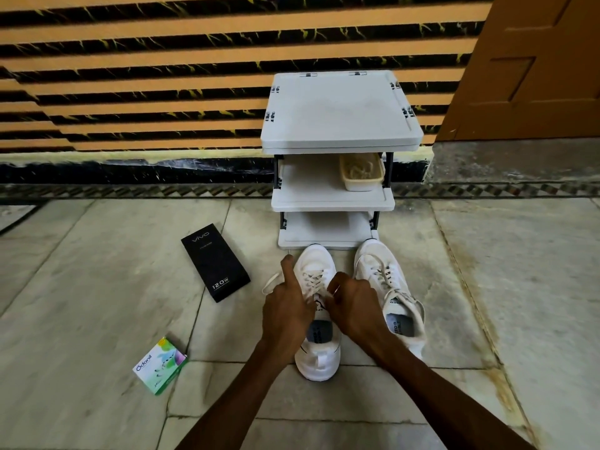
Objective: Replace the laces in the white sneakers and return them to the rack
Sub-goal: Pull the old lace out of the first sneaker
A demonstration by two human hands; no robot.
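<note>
Two white sneakers stand on the floor in front of a white three-shelf rack [334,199], toes toward it. Both my hands work at the tongue of the left sneaker [316,271]. My left hand [285,306] has its thumb raised and its fingers curled round a white lace, whose loop [269,282] trails out to the left. My right hand [352,303] pinches the other lace end over the top eyelets. The right sneaker [386,280] stands beside it, laced, with loose ends lying over its collar.
A cream basket [362,172] of pale laces sits on the rack's middle shelf. A black phone box [216,263] and a small green-white carton [160,365] lie on the tiles to the left. A striped wall is behind and a brown door [526,66] at the right.
</note>
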